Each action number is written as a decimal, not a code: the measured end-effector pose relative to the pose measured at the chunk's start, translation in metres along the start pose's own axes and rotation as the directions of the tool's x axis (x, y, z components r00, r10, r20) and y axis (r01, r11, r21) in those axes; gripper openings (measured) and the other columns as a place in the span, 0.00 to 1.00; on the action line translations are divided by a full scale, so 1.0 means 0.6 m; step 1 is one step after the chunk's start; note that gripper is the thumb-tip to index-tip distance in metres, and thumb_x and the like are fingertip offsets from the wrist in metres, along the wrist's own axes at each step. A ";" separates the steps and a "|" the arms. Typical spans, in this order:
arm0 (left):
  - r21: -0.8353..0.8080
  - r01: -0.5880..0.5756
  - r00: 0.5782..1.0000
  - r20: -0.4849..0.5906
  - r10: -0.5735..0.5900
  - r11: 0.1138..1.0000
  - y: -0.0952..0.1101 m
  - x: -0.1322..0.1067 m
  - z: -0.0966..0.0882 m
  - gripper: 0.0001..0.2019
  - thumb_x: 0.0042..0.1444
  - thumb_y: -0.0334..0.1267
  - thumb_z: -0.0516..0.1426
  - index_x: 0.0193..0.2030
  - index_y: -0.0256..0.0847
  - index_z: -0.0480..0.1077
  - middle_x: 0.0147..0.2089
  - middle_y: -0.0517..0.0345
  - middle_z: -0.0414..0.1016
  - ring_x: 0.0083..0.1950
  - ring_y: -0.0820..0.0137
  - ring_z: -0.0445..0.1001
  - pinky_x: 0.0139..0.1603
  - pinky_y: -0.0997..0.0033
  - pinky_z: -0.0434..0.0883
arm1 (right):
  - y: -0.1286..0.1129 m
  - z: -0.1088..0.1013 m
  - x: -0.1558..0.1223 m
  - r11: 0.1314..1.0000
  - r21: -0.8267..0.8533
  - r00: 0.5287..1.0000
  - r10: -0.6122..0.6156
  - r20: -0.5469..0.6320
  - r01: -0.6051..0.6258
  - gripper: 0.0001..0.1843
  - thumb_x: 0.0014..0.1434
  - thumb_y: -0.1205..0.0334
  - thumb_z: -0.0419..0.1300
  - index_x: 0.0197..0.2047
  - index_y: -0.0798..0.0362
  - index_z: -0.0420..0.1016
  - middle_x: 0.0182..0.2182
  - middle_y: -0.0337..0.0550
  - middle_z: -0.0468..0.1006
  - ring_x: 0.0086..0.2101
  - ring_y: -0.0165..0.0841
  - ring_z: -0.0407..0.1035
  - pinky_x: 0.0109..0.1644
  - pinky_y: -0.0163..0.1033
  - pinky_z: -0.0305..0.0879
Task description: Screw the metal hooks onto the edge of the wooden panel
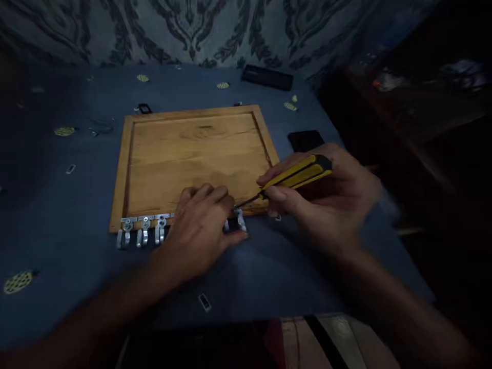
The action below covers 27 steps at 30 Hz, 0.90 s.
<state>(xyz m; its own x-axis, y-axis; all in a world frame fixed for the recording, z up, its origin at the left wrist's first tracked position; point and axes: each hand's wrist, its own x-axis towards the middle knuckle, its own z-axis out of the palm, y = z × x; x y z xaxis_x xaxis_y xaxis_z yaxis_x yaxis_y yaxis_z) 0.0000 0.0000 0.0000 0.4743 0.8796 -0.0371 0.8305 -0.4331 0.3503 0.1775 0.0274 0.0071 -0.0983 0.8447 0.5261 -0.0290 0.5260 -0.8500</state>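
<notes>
Right hand (332,202), centre right, is pinching screwdriver (295,177); left hand (200,225), lower centre, is bunching fingers, likely steadying hook (242,220); grip unclear.

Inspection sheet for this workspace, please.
Surface: blue covering with yellow motifs.
Job's things: framed wooden board, flat; metal hooks along its near edge; yellow-and-black screwdriver, tip at that edge.
Clutter: dark oblong case behind the board; dark slab to the board's right.
Hands: left hand over the near edge; right hand grips the screwdriver.
Cables: none certain; a faint thin strand lies left of the board.
Surroundings: patterned backdrop behind; right side mostly too dark to read.
</notes>
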 end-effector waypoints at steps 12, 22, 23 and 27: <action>-0.014 -0.011 1.000 -0.005 0.011 1.000 -0.005 0.002 0.007 0.17 0.56 0.49 0.67 0.46 0.40 0.76 0.44 0.55 0.75 0.50 0.55 0.72 0.49 0.54 0.64 | -0.013 -0.021 0.002 0.990 -0.131 0.970 0.080 0.230 -0.050 0.06 0.58 0.66 0.69 0.39 0.47 0.83 0.39 0.40 0.84 0.23 0.27 0.74 0.23 0.35 0.74; -0.005 -0.005 1.000 0.007 0.005 1.000 -0.005 0.004 0.006 0.16 0.56 0.49 0.68 0.42 0.39 0.76 0.43 0.55 0.75 0.50 0.55 0.72 0.48 0.55 0.64 | -0.003 -0.008 -0.002 0.971 -0.135 0.974 -0.209 -0.090 0.196 0.05 0.56 0.68 0.70 0.35 0.48 0.80 0.31 0.38 0.80 0.24 0.29 0.72 0.21 0.37 0.69; -0.007 -0.005 1.000 0.007 0.005 1.000 -0.005 0.004 0.005 0.16 0.56 0.49 0.68 0.42 0.39 0.76 0.43 0.55 0.75 0.50 0.55 0.72 0.49 0.55 0.64 | -0.003 -0.009 -0.002 0.978 -0.110 0.973 -0.191 -0.133 0.177 0.05 0.57 0.67 0.70 0.36 0.49 0.80 0.32 0.38 0.81 0.21 0.27 0.70 0.20 0.37 0.68; -0.006 -0.004 1.000 0.002 0.004 1.000 -0.006 0.003 0.005 0.16 0.56 0.49 0.68 0.43 0.39 0.76 0.44 0.56 0.76 0.51 0.55 0.72 0.49 0.55 0.64 | -0.001 -0.012 0.000 0.991 -0.054 0.986 -0.126 -0.107 0.121 0.04 0.58 0.64 0.70 0.34 0.50 0.78 0.29 0.36 0.81 0.19 0.25 0.69 0.18 0.34 0.66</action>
<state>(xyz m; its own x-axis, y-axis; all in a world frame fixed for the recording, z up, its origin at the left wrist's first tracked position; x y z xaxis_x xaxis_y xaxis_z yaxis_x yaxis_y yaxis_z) -0.0012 0.0026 -0.0041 0.4779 0.8776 -0.0381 0.8270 -0.4349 0.3563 0.1846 0.0277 0.0078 0.0135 0.7772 0.6291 0.0127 0.6290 -0.7773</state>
